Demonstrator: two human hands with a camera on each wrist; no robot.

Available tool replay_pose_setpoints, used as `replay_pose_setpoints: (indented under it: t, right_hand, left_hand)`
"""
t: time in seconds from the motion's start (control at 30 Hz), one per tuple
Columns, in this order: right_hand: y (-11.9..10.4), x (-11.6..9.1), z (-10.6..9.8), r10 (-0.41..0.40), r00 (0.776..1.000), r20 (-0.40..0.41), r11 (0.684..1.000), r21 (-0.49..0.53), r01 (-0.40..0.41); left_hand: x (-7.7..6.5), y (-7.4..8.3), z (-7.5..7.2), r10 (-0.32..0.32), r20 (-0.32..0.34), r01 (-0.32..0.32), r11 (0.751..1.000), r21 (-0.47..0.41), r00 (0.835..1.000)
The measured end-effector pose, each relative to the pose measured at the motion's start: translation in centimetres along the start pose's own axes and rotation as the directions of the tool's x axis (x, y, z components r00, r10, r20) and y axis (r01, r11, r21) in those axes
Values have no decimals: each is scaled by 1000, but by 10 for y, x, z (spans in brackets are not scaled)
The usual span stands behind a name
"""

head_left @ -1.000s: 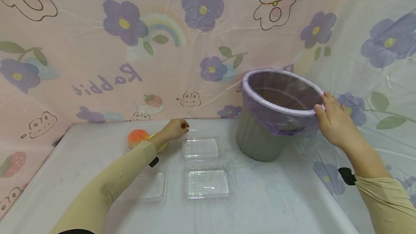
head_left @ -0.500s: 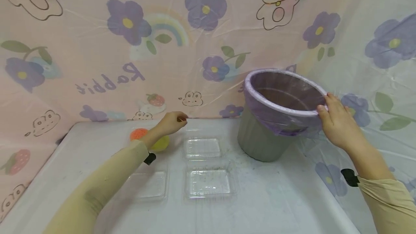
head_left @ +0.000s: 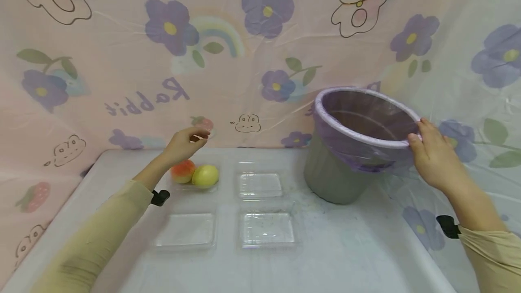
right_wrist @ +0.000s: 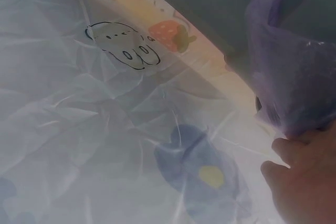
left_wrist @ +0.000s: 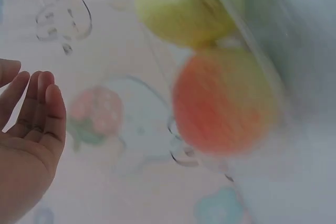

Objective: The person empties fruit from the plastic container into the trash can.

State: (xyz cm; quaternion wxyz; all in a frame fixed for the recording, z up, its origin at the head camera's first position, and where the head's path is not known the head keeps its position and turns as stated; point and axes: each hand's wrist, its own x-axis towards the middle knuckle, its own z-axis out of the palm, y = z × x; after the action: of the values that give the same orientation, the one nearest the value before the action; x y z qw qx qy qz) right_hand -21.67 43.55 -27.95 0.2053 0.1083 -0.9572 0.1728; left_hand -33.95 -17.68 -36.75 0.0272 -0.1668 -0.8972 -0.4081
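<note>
My left hand (head_left: 184,144) hovers behind and above a clear plastic tray at the back left, its fingers relaxed and bent, nothing visible in them. In that tray lie a red-and-yellow peach-like fruit (head_left: 183,172) and a yellow-green, apple-like fruit (head_left: 205,176), touching each other. Both fruits also show in the left wrist view, apart from the fingers. My right hand (head_left: 437,157) holds the right side of the rim of a grey trash can (head_left: 335,173), which is lined with a purple bag (head_left: 358,155). The can tilts to the right.
Three more clear plastic trays sit on the white table: one at back centre (head_left: 260,197), one at front left (head_left: 185,246) and one at front centre (head_left: 267,246). A patterned curtain (head_left: 228,80) closes off the back and sides.
My left hand has moved left and upward from beside the back trays, bringing both fruits into full view. The right hand stays on the can's rim. The head view has turned slightly left.
</note>
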Motion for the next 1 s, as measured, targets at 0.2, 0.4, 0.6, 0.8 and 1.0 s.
replay_pose_setpoints:
  t: [0.2, 0.4, 0.6, 0.8, 1.0]
  right_hand:
    - [-1, 2, -1, -4, 1000, 2, 1000, -5, 4]
    - [-1, 1, -2, -3, 1000, 10, 1000, -2, 3]
    - [-1, 0, -2, -8, 1000, 9, 1000, -4, 8]
    - [-1, 0, -1, -4, 1000, 10, 1000, -12, 4]
    - [-1, 0, -1, -5, 1000, 5, 1000, -16, 6]
  left_hand:
    - [-11, -30, -19, -22, -40, 25, 997, 69, 999]
    - [-16, -63, -31, -56, -31, 59, 993, 100, 998]
    - [-17, -92, -35, -75, 10, 73, 988, 136, 997]
    - [-17, -112, -36, -105, 82, 95, 988, 120, 991]
    - [-17, -127, -34, -156, 154, 144, 986, 82, 976]
